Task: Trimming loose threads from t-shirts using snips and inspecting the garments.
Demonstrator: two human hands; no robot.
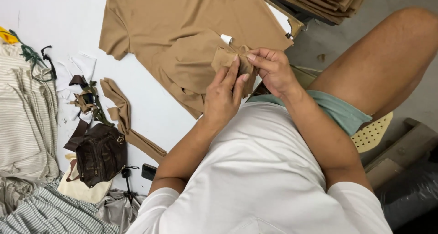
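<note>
A tan T-shirt lies spread on the white table, its lower part folded up toward me. Both hands work at its near corner. My left hand pinches a small folded flap of the tan fabric between thumb and fingers. My right hand grips the same flap from the right side, fingertips touching those of the left hand. A small white label shows just above the flap.
A tan fabric strip lies left of my arm. A dark brown bag sits at the table's near left, beside striped cloth. Stacked tan garments lie at the top right. My bare knee and a yellow stool are at right.
</note>
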